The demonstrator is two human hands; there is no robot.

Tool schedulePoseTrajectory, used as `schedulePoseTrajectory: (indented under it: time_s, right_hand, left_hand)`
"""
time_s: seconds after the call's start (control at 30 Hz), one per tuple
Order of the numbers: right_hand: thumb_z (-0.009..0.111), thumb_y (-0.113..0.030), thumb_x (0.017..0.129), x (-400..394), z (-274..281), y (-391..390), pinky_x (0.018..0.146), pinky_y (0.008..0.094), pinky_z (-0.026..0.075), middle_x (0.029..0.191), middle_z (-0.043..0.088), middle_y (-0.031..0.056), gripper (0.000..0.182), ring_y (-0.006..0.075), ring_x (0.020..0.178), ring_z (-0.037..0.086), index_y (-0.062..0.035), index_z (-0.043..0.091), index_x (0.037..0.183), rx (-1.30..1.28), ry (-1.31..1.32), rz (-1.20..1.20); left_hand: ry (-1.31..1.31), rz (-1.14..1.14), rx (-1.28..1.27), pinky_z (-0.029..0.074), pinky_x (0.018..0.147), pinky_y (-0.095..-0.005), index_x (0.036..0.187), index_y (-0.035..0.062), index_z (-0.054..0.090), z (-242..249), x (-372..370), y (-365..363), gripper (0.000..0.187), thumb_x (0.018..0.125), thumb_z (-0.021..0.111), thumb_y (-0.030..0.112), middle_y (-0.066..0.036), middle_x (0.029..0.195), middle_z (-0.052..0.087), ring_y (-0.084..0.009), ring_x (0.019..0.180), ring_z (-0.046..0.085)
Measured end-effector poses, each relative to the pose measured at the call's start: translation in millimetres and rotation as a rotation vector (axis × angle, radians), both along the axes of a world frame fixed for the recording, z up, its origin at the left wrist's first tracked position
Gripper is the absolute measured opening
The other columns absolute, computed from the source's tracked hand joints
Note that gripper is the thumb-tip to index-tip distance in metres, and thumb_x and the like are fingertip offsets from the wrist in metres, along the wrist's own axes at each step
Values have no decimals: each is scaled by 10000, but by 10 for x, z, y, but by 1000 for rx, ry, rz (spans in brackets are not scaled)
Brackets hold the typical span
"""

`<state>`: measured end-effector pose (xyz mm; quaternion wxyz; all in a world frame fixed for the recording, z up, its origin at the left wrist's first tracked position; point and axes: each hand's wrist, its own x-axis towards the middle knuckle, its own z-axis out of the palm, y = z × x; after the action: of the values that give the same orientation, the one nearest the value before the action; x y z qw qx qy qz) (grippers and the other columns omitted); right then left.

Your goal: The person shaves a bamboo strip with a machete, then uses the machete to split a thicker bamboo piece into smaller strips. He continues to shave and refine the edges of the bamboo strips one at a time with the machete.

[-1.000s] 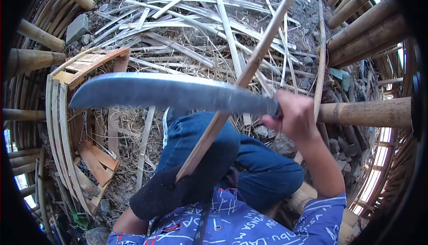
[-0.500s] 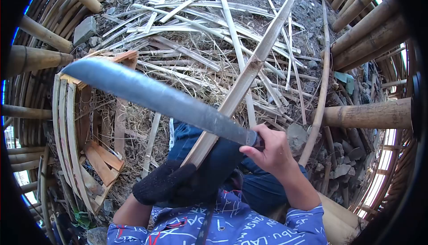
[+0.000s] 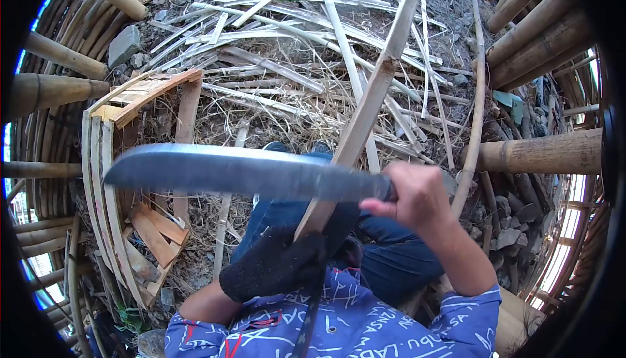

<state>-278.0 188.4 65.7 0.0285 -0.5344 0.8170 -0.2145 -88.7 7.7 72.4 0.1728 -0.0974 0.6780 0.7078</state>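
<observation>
In a black knitted glove, my left hand (image 3: 277, 263) is closed around the near end of a long split bamboo strip (image 3: 366, 107). The strip slants up and away to the right, with a dark node partway along it. My bare right hand (image 3: 417, 198) grips the handle of a machete (image 3: 228, 170), thumb stretched along its side. Its broad, slightly blurred blade points left and crosses over the strip a little beyond the glove. Both hands are above my legs in blue jeans (image 3: 398, 263).
Cut bamboo strips (image 3: 287, 29) and shavings litter the ground ahead. At left stands a wooden crate (image 3: 107, 195) with offcuts inside. Bamboo poles (image 3: 541, 151) jut in from both sides, with rubble (image 3: 508, 240) at right and a concrete block (image 3: 124, 46) at far left.
The machete has swung down at its tip and lies nearly level now. My left hand and the bamboo strip have shifted right and turned steeper; my right hand has moved slightly right.
</observation>
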Motion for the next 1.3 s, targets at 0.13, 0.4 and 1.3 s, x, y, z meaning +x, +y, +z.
schedulePoseTrajectory:
  time_s: [0.13,0.4,1.3]
  right_hand:
    - [603,-585,798,-421,-206,48,433,371,445,495,512,129,593,299,461,577,-28,503,621,-24,-76,-262]
    - [639,-579,772,-52,180,-8,432,376,445,476,504,113,585,304,461,579,-40,490,602,99,-356,-114]
    - [535,-765,689,-315,-63,-17,442,363,416,519,449,87,739,279,466,537,-28,502,641,15,99,67]
  left_hand:
    - [-73,-11,-24,437,484,-285,887,56,545,89,63,1,225,928,526,276,-39,690,551,-163,567,554]
    - [-71,1,-61,492,601,-329,1119,24,539,136,-65,137,267,930,505,210,-89,855,638,-182,674,617]
    - [-292,230,265,418,585,-236,1069,57,597,231,-60,162,314,990,419,303,-9,894,638,-58,652,503]
